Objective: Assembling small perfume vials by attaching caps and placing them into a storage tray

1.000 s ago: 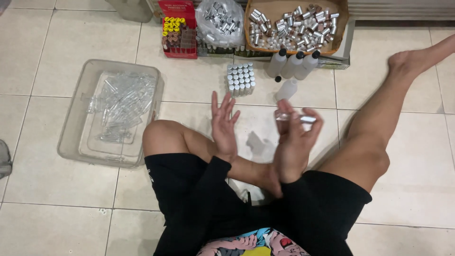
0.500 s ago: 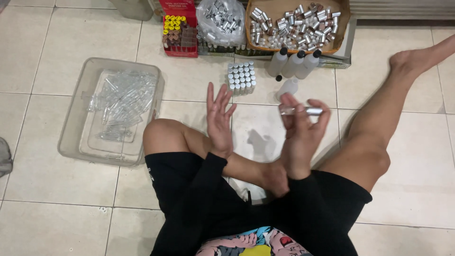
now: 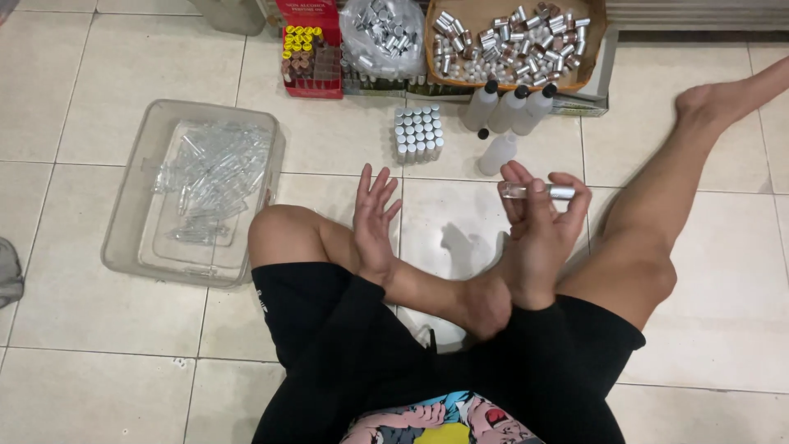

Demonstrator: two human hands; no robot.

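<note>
Head view looks down on a tiled floor (image 3: pixel 99 345) where a person sits with one knee bent at the left and the other leg stretched toward the far right. At the left lies a clear plastic tub (image 3: pixel 131 238) holding a loose heap of clear glass tubes (image 3: pixel 214 177). Along the far edge stand a cardboard box (image 3: pixel 596 49) filled with silver-capped vials, a clear bag (image 3: pixel 382 37) of more silver pieces, and a red box (image 3: pixel 312 49) with yellow-topped items in its cells. Just near of these stand several white squeeze bottles (image 3: pixel 509 107) with dark caps, one lying on its side, and a tight block of capped vials (image 3: pixel 417 133) standing upright.

Compared with a second ago, the small vial (image 3: pixel 538 191) has turned from a bunched grip to lying level across the fingertips, and the left hand has drawn a little apart from it; the capping work on this piece looks finished or nearly so, as a judgement.

The right hand (image 3: pixel 538 238) is raised above the floor, fingers curled around the vial, which it pinches at both ends: clear glass body to the left, silver cap to the right. The left hand (image 3: pixel 374 218) is released, fingers spread wide and pointing far, holding nothing, its wrist resting near the bent knee.
</note>
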